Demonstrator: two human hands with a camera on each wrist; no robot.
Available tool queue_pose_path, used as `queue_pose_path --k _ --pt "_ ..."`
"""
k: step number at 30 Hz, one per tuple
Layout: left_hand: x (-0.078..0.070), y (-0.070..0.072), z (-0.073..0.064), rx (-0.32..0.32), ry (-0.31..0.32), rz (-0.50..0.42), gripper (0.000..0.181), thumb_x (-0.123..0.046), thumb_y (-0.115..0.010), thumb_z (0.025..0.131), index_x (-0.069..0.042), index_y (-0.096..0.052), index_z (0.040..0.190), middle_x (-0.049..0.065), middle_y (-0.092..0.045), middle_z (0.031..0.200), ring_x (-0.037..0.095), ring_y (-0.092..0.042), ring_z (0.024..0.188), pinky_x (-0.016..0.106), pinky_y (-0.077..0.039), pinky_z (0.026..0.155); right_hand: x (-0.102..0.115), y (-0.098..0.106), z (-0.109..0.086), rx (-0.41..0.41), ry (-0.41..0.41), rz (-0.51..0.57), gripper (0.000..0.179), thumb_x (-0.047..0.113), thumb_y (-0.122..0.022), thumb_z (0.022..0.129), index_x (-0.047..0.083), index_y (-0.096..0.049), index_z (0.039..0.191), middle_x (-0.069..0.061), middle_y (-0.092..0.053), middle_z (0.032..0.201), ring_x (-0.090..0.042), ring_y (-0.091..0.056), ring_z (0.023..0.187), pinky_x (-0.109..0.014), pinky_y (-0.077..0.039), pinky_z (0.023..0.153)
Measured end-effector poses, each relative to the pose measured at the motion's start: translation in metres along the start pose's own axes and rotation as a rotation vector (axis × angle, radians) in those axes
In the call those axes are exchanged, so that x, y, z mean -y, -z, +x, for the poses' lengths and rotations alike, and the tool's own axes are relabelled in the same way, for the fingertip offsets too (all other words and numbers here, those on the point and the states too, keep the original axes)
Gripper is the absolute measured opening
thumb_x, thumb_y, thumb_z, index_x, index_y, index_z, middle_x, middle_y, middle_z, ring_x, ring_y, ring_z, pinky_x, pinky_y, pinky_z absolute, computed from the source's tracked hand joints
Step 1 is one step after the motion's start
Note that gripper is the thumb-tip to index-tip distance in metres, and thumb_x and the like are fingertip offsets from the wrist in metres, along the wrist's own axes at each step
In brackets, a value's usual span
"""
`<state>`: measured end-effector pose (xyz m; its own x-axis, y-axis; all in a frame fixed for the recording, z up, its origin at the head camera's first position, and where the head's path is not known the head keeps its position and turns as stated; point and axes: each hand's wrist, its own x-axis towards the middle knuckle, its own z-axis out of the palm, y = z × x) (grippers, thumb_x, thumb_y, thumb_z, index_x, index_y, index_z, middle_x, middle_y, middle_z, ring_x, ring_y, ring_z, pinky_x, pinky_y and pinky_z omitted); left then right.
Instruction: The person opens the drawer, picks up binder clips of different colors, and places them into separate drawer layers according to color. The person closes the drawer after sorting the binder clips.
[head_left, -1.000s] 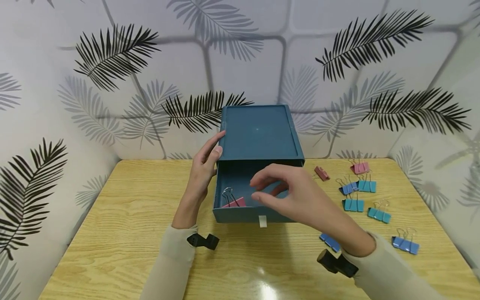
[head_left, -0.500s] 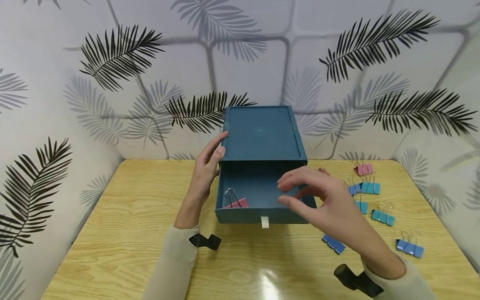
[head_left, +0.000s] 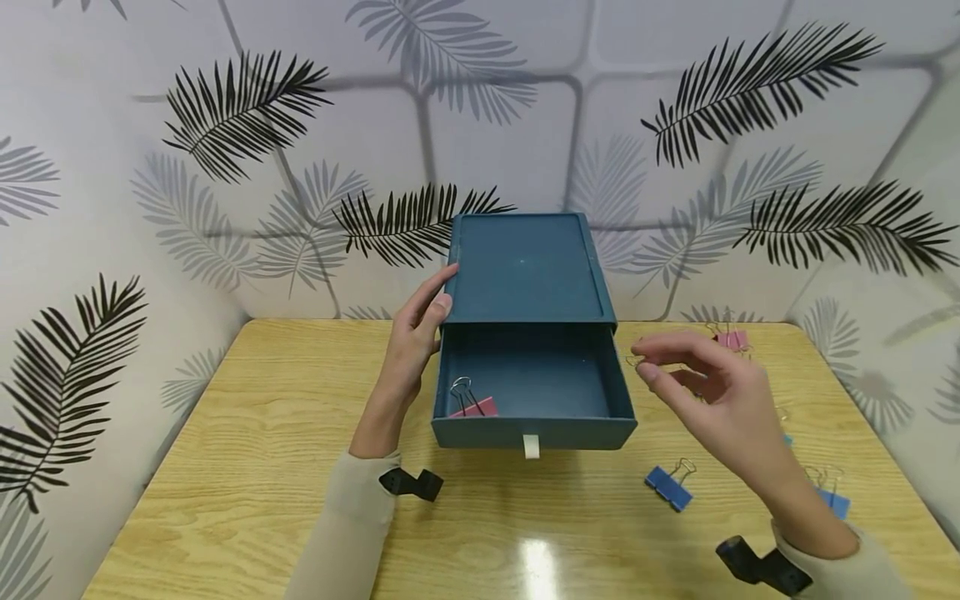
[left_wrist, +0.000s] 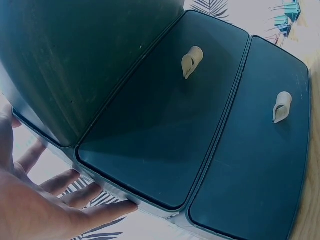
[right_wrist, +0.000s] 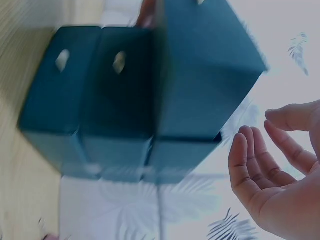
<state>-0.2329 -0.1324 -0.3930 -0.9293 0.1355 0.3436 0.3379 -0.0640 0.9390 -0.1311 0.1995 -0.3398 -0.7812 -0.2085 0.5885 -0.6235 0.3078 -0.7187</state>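
Observation:
A dark blue drawer cabinet (head_left: 525,267) stands on the table, its top drawer (head_left: 487,433) pulled out. A pink binder clip (head_left: 480,407) lies in the drawer's front left corner. My left hand (head_left: 408,346) rests against the cabinet's left side; in the left wrist view, its fingers (left_wrist: 107,212) are spread along the edge. To the right of the drawer, my right hand (head_left: 723,404) hovers above the table with nothing seen in it. Its fingers are loosely bent, thumb apart from them in the right wrist view. Several clips are partly hidden behind this hand.
On the right of the table (head_left: 300,450) lie a blue binder clip (head_left: 669,488), another blue clip (head_left: 834,503) partly covered by my right arm, and a pink clip (head_left: 732,340) farther back. Two closed lower drawers (left_wrist: 165,120) with white pull tabs show in the left wrist view.
My right hand has moved right, from above the open drawer to over the table beside it. The left hand, the drawer and the pink binder clip inside stay as they were.

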Motion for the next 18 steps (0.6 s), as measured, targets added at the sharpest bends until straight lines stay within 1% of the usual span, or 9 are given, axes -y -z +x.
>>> queue_pose_path --k 3,5,7,9,11,14,18 --pt "0.000 0.000 0.000 -0.003 0.001 0.002 0.049 -0.038 -0.052 0.104 -0.029 -0.053 0.152 -0.011 -0.037 0.161 0.027 -0.046 0.139 0.066 -0.045 0.100 -0.014 0.006 0.000 0.002 0.006 -0.030 0.032 -0.017 -0.070 0.088 -0.003 -0.071 0.117 -0.006 -0.072 0.111 -0.011 -0.069 0.097 -0.019 -0.057 0.077" --pt "0.001 0.000 0.000 -0.002 -0.001 0.001 0.049 -0.037 -0.052 0.104 -0.028 -0.053 0.152 -0.010 -0.038 0.161 0.028 -0.046 0.139 0.067 -0.044 0.100 -0.023 0.009 0.001 0.008 0.007 -0.040 0.034 -0.018 -0.069 0.088 -0.004 -0.071 0.118 -0.006 -0.072 0.112 -0.012 -0.069 0.099 -0.019 -0.057 0.078" --pt "0.001 0.000 0.000 0.000 -0.004 -0.003 0.049 -0.037 -0.052 0.105 -0.028 -0.053 0.152 -0.009 -0.038 0.161 0.029 -0.048 0.137 0.067 -0.045 0.099 -0.034 0.012 0.001 0.010 0.006 -0.074 0.035 -0.018 -0.069 0.087 -0.003 -0.070 0.119 -0.003 -0.073 0.113 -0.011 -0.069 0.099 -0.018 -0.056 0.079" --pt "0.002 0.000 0.000 0.001 -0.007 -0.005 0.048 -0.036 -0.052 0.105 -0.028 -0.053 0.152 -0.008 -0.039 0.160 0.029 -0.048 0.137 0.067 -0.045 0.099 -0.046 0.014 0.001 0.007 -0.017 -0.125 0.035 -0.014 -0.071 0.089 0.000 -0.071 0.121 0.000 -0.073 0.113 -0.008 -0.068 0.099 -0.016 -0.055 0.080" --pt "0.002 0.000 0.001 0.001 -0.007 -0.006 0.048 -0.036 -0.052 0.105 -0.028 -0.053 0.152 -0.008 -0.040 0.160 0.029 -0.049 0.137 0.067 -0.045 0.099 -0.058 0.016 0.002 0.002 -0.049 -0.179 0.034 -0.010 -0.072 0.090 0.002 -0.071 0.122 0.001 -0.072 0.113 -0.005 -0.067 0.099 -0.013 -0.053 0.080" --pt "0.002 0.000 0.000 0.000 -0.007 -0.003 0.048 -0.036 -0.052 0.105 -0.029 -0.053 0.152 -0.009 -0.039 0.160 0.027 -0.046 0.139 0.068 -0.044 0.100 -0.076 0.019 0.002 0.007 -0.106 -0.227 0.033 -0.006 -0.071 0.092 0.002 -0.070 0.124 -0.004 -0.069 0.116 -0.002 -0.065 0.100 -0.010 -0.051 0.079" --pt "0.002 0.001 0.000 0.000 -0.002 0.003 0.048 -0.037 -0.052 0.104 -0.030 -0.052 0.152 -0.010 -0.039 0.160 0.026 -0.044 0.141 0.069 -0.043 0.100 -0.096 0.021 0.005 0.025 -0.155 -0.235 0.033 -0.006 -0.069 0.093 -0.001 -0.067 0.126 -0.016 -0.066 0.120 -0.004 -0.063 0.101 -0.009 -0.051 0.078"
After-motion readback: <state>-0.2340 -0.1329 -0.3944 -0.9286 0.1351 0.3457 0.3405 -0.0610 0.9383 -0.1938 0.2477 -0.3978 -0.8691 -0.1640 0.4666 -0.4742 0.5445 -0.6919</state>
